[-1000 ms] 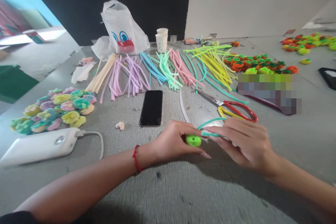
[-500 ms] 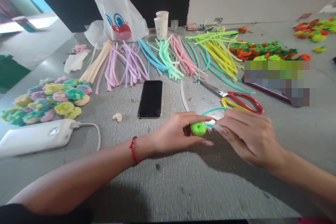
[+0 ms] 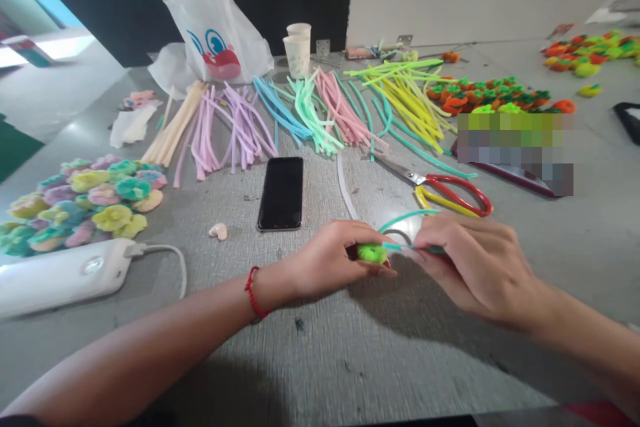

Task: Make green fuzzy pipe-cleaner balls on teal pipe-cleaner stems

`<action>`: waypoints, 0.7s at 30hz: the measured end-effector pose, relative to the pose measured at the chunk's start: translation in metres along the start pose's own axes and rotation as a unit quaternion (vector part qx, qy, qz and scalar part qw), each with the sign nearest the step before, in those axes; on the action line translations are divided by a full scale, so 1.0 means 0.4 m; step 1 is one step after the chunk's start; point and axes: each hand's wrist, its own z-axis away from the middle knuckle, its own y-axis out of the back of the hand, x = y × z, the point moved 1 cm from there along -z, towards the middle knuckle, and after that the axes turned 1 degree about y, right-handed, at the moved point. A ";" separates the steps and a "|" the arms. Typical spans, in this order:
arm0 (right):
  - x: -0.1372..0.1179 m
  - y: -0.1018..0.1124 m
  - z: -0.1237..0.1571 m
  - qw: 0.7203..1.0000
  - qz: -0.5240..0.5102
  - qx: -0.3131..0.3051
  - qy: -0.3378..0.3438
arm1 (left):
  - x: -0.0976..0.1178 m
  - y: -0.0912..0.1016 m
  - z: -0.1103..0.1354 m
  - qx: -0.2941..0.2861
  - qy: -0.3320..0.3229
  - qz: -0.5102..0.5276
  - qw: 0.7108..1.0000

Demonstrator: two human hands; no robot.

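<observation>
Left hand fingers now curled tighter over pompom, hiding more of it. Right hand fingertips pinch teal stem against pompom, table front-centre.

The phone lies on the table behind the left hand, the scissors right of it. The power bank lies at the left; pipe cleaners spread behind the phone.

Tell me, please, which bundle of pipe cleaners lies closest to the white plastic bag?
The cream bundle, leftmost in the row, ending right beside the bag.
</observation>
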 end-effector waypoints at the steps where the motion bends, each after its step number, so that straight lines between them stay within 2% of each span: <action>1: -0.001 0.001 -0.002 1.000 0.009 -0.009 0.012 | 0.000 -0.002 0.001 -0.002 -0.013 -0.026 1.000; 4: 0.002 -0.002 -0.004 0.997 0.037 -0.032 0.056 | 0.003 -0.006 0.002 -0.018 -0.058 -0.094 0.994; 8: 0.005 -0.010 0.005 0.993 0.051 -0.035 0.099 | 0.006 -0.010 0.005 0.003 -0.080 -0.126 0.989; 16: -0.030 -0.026 0.010 0.993 0.061 -0.063 0.085 | 0.021 -0.025 0.026 0.001 -0.141 -0.236 0.961; 21: -0.027 -0.017 0.010 0.999 -0.011 -0.011 0.051 | 0.015 -0.017 0.027 0.016 -0.147 -0.224 0.963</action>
